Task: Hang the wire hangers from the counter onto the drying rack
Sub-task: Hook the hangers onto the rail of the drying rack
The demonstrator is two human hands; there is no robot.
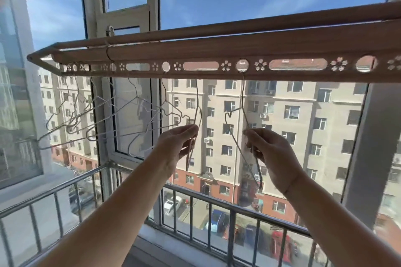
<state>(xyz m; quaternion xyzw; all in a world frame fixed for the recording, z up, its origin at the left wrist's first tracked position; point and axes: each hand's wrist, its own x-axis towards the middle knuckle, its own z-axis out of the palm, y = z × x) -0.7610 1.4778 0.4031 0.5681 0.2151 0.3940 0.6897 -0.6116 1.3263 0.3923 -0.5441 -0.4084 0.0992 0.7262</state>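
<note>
The drying rack (pixel 217 54) is a long tan bar with round and oval holes, running across the view at head height. Several wire hangers (pixel 121 115) hang from its left half. My left hand (pixel 178 145) pinches a thin wire hanger (pixel 198 102) whose hook goes up to an oval hole. My right hand (pixel 271 154) grips another wire hanger (pixel 242 102) that hangs from a round hole further right. Both hangers are seen edge-on. The counter is out of view.
A metal balcony railing (pixel 195 199) runs below my arms, in front of large window panes. A white window frame (pixel 128 17) stands behind the rack's left part. Apartment blocks and parked cars lie beyond the glass.
</note>
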